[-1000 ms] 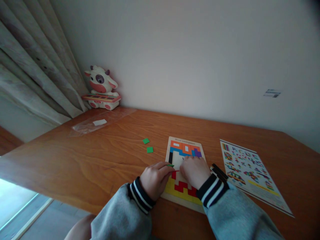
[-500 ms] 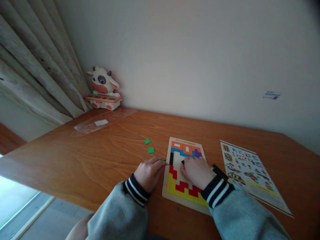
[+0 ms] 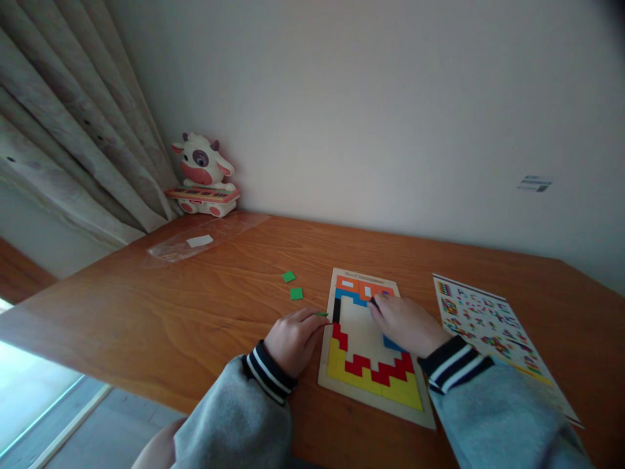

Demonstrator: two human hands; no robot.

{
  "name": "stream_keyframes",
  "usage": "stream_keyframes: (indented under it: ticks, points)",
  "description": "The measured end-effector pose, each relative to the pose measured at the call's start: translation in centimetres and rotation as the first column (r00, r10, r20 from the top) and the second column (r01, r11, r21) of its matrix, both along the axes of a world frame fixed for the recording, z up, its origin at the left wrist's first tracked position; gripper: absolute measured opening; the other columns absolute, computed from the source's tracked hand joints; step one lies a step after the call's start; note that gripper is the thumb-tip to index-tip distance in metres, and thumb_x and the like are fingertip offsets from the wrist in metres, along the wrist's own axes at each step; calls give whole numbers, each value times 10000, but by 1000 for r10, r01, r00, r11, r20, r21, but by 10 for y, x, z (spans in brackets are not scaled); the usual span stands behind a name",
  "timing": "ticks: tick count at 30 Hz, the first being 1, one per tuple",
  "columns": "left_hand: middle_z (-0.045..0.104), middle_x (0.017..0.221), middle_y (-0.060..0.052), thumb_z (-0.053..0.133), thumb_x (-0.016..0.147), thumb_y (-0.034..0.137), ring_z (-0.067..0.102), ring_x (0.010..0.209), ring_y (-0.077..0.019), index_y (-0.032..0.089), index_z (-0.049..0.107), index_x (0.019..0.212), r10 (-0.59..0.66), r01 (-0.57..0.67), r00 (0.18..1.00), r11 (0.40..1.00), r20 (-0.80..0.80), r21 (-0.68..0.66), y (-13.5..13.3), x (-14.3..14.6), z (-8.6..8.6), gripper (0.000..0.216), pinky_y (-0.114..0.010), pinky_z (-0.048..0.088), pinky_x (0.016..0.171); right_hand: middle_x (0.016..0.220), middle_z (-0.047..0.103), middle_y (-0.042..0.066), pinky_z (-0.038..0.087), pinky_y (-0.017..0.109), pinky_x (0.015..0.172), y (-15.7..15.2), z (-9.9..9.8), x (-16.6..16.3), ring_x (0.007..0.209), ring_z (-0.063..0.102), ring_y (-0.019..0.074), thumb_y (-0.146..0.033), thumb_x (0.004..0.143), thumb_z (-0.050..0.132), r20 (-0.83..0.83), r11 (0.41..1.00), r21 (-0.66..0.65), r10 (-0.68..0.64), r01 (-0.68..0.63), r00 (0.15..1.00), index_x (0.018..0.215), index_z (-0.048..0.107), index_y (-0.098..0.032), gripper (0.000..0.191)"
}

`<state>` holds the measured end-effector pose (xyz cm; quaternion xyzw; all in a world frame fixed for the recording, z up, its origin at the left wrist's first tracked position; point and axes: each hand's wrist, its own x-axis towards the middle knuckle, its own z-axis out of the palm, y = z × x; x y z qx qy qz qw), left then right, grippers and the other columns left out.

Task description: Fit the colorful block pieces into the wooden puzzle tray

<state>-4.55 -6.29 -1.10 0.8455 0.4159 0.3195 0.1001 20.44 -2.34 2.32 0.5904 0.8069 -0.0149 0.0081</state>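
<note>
A wooden puzzle board (image 3: 375, 406) lies on the table before me, with yellow, red, blue, orange and black pieces round a bare middle. My left hand (image 3: 293, 339) rests at the board's left edge, fingers pinched on a small green piece (image 3: 321, 314). My right hand (image 3: 406, 324) lies over the board's right side, its fingertips closed on a small black piece (image 3: 374, 302) near the top blue and orange pieces.
Two loose green squares (image 3: 291, 285) lie left of the board. A printed pattern sheet (image 3: 493, 332) lies at the right. A toy cow with a keyboard (image 3: 202, 176) and a plastic bag (image 3: 195, 241) sit at the far left, by a curtain (image 3: 73, 143).
My right hand has moved up and to the right across the board with the black piece. My left hand has drawn back to the board's left edge with the green piece.
</note>
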Motion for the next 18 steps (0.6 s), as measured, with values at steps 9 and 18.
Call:
stream_keyframes:
  ticks: [9,18]
  points:
    - [704,1028,-48,401,976,186,691,911,-156,209,594,1174,4,-3,999,999,37,-32,1,2,3,278,-252,574,806,733,700,90,413,307,616,10,-27,110,664,662,226,-368,975,266,-204,919,104,-354,379,913,893,582,-185,373]
    - [692,1093,-55,403,973,185,685,971,-161,205,552,1194,42,-42,999,999,21,9,5,4,0,268,-264,571,848,937,726,84,452,316,751,1,-48,107,876,679,233,-394,959,357,-271,949,79,-274,305,923,1016,618,-204,327]
